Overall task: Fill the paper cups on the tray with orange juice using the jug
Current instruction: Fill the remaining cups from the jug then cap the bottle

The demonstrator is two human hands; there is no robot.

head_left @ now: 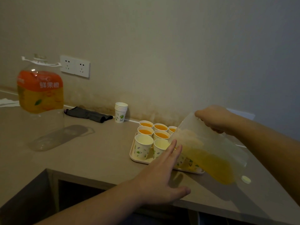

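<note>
Your left hand point(164, 169) hovers flat, fingers spread, low centre of frame beside the tray point(134, 157). Your right hand point(214, 119) grips the jug point(206, 150), tipped over the paper cups point(143, 144) at centre right.

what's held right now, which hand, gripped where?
Right hand holds the tilted clear jug by its raised rear end, spout down toward the cups. Left hand is open, fingers spread near the jug's spout end, gripping nothing.

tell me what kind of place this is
Probably a plain indoor room, perhaps a pantry or office corner, not a fitted kitchen: a bare countertop against a painted wall, double wall sockets, and a stack of spare paper cups.
</note>
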